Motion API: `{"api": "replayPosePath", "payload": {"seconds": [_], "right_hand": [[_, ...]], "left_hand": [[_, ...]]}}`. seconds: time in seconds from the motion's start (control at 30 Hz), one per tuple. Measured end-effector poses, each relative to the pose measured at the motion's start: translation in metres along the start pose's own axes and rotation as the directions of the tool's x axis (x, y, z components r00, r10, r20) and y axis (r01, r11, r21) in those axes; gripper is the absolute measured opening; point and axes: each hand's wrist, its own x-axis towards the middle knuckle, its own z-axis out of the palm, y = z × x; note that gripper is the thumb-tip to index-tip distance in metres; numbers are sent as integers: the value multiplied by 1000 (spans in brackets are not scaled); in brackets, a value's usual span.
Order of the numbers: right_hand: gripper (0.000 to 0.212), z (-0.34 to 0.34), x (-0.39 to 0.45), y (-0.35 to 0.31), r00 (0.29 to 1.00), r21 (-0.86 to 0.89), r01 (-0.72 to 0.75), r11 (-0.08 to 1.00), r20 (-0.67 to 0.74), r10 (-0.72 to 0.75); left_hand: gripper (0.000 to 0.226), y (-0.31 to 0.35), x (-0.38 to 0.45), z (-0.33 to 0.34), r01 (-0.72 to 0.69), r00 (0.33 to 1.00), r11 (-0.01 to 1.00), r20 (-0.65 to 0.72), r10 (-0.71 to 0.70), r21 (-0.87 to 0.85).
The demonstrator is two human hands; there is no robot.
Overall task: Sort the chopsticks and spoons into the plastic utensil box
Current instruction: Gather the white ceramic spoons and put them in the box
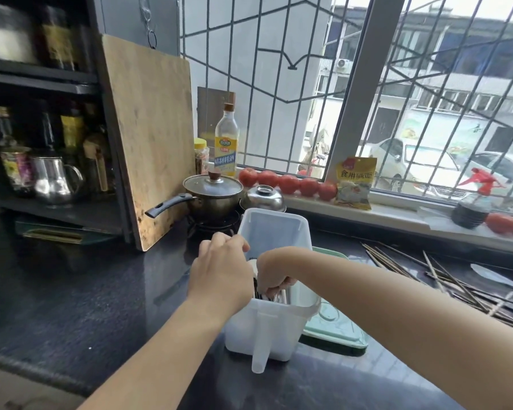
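1. Reaching into the near end of the plastic utensil box [267, 329], the right hand [271, 272] has its fingers curled round a bunch of metal utensils [274, 295] that stand in it; whether they are spoons or something else I cannot tell.
2. The left hand [219, 267] rests on the box's left rim with its fingers bent over the edge, apparently steadying it; I cannot tell whether it holds anything.
3. Risk: the box is tall and stands partly on a green tray [338, 329], so a hard push or pull on the bunch could tip it or slide it off the tray's edge.
4. Risk: a loose grip could let utensils drop and clatter, or fall into the wrong section.
5. The far compartment of the box looks empty.
6. Many chopsticks [444, 276] lie scattered on the tabletop [71, 291] to the right, well apart from the box, not yet sorted; a careless sweep of the right forearm could knock them off.
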Motion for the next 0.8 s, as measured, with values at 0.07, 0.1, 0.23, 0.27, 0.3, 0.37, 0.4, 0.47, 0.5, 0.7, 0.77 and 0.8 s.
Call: {"api": "replayPosePath", "payload": {"seconds": [0.07, 0.1, 0.23, 0.27, 0.3, 0.37, 0.4, 0.47, 0.5, 0.7, 0.77, 0.8], "right_hand": [[30, 0, -2, -2, 998, 17, 39, 999, 54, -40], [30, 0, -6, -2, 999, 18, 32, 999, 27, -32], [24, -6, -44, 12, 895, 10, 17, 1000, -446, -11], [20, -7, -56, 21, 835, 30, 55, 998, -549, -30], [17, -7, -67, 30, 769, 51, 95, 994, -638, -41], [16, 1, -88, 53, 649, 163, 167, 972, -761, 16], [19, 9, -98, 66, 605, 236, 204, 950, -793, 67], [23, 34, -116, 97, 564, 368, 252, 895, -808, 173], [24, 50, -123, 113, 572, 433, 251, 865, -788, 228], [29, 195, -140, 196, 569, 713, 147, 686, -628, 531], [23, 245, -142, 215, 535, 743, 90, 663, -598, 598], [19, 263, -144, 222, 513, 737, 78, 671, -607, 607]], "left_hand": [[45, 0, -1, 0, 4, 1000, 1000, -4, -4, 2], [45, 0, -1, -1, 3, 1000, 1000, -6, -3, 12], [48, 7, -4, -7, -25, 998, 986, -59, 35, 167], [48, 11, -4, -8, -48, 992, 975, -104, 72, 217], [48, 16, -4, -9, -79, 981, 967, -153, 118, 244], [50, 34, -6, -5, -172, 948, 969, -238, 212, 178], [49, 48, -10, -1, -235, 926, 967, -282, 253, 97], [44, 85, -23, 17, -383, 872, 920, -360, 331, -80], [40, 105, -32, 31, -446, 857, 876, -371, 359, -183], [38, 154, -76, 177, -465, 880, 816, -84, 467, -344], [39, 148, -81, 219, -510, 856, 842, -5, 517, -179], [40, 148, -81, 233, -528, 845, 842, 31, 534, -116]]}}
